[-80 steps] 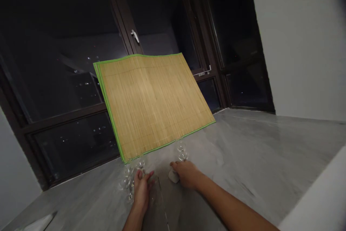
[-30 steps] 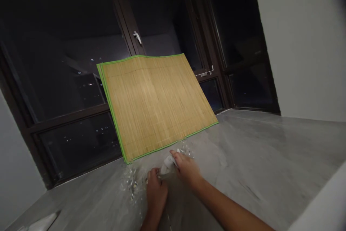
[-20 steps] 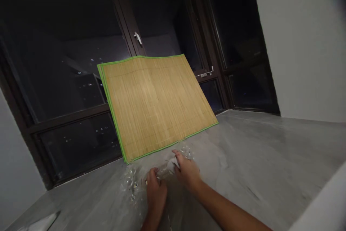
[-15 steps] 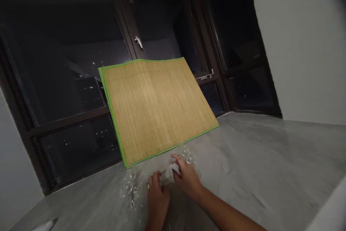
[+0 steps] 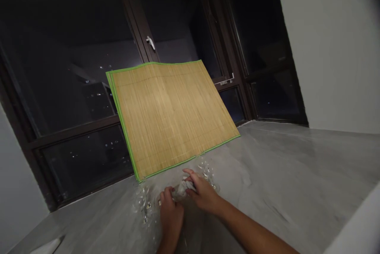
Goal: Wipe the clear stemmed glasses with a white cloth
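Observation:
My right hand (image 5: 204, 194) pinches a crumpled white cloth (image 5: 184, 186), its index finger stretched out above it. The cloth presses on a clear, shiny object between my hands, whose kind I cannot make out. My left hand (image 5: 171, 208) has its fingers curled over the left end of that object. To the left, see-through glittering pieces (image 5: 145, 204) lie close beside my left hand. More clear pieces (image 5: 209, 172) show just beyond my right hand, partly hidden by it.
A folded bamboo mat (image 5: 175, 115) with green edging leans against the dark-framed window (image 5: 74, 129). Below it spreads a grey marbled surface (image 5: 267, 174). A white object (image 5: 47, 246) is cut off at the bottom left. A white wall (image 5: 332, 56) stands at the right.
My right hand and the white cloth have shifted slightly left, towards my left hand. The whole view has moved a little. Both hands keep their hold.

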Demonstrator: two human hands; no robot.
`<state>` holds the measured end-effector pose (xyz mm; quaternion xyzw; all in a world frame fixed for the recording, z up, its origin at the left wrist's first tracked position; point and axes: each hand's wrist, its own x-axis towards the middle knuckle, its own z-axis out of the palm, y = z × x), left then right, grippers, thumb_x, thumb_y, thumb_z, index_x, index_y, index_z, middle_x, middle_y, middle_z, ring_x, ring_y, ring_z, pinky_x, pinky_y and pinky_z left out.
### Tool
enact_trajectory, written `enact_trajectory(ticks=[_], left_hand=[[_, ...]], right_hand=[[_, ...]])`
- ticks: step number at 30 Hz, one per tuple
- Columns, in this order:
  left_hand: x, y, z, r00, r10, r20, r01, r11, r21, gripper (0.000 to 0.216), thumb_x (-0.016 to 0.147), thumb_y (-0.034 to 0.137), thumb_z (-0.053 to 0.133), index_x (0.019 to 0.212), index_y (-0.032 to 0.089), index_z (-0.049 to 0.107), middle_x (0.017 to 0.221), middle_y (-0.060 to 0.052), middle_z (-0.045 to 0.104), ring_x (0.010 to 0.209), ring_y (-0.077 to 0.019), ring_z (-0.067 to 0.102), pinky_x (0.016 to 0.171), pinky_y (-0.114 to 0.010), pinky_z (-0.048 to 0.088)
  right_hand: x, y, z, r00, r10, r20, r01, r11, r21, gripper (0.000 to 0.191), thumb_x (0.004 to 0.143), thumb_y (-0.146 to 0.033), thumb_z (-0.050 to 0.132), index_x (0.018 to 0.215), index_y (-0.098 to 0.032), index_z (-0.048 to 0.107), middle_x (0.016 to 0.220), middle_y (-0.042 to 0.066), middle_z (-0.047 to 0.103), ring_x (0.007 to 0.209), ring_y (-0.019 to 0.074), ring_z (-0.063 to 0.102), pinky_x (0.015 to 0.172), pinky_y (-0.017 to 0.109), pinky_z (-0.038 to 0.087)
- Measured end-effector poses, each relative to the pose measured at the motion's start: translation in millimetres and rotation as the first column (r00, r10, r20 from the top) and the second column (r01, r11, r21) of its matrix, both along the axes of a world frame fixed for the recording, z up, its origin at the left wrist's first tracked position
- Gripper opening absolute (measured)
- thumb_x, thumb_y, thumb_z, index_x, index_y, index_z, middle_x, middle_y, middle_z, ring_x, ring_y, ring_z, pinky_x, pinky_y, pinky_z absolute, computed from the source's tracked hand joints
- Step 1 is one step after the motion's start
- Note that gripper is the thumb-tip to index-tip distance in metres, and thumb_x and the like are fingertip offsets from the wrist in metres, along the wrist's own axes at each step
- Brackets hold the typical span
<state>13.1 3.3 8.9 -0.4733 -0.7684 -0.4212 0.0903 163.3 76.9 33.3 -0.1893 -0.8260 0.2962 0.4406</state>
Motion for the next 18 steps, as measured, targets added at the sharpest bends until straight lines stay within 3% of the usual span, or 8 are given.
enact_trajectory(ticks=[4,11,18], left_hand=[[0.1,-0.6,-0.6,0.999,0.014,-0.029,-0.014,1.0,-0.006,0.033,0.075,0.002,0.045,0.101,0.022,0.051,0.097,-0.003,0.053,0.097,-0.022,0.053,0.085,-0.032,0.038],[6.6,-3.9,5.9,0.997,-0.046,-0.066,0.045,0.999,-0.021,0.036,0.076,0.002,0.045,0.106,0.022,0.052,0.102,-0.004,0.053,0.099,-0.0212,0.055,0.085,-0.03,0.039],[4.8,-5.6,7.5,0.998,0.028,-0.049,-0.031,0.997,-0.077,0.035,0.076,0.002,0.045,0.104,0.022,0.053,0.102,-0.004,0.054,0.092,-0.0197,0.056,0.075,-0.028,0.038]], right_hand=[[-3.0,1.2,-4.0,1.0,0.0,0.031,0.0,1.0,0.012,0.069,0.084,-0.012,0.05,0.148,-0.022,0.029,0.124,0.01,0.06,0.114,0.0206,0.057,0.1,0.034,0.041],[-5.2,-4.3,0.0,0.986,-0.168,0.006,0.167,0.984,0.06,0.079,0.078,-0.009,0.051,0.151,-0.016,0.021,0.137,0.014,0.05,0.125,0.0224,0.049,0.107,0.036,0.037],[-6.8,-4.3,-2.4,0.97,-0.173,0.168,0.181,0.983,-0.037,0.065,0.084,-0.018,0.055,0.145,-0.018,0.036,0.108,0.01,0.069,0.104,0.0244,0.063,0.093,0.035,0.045]])
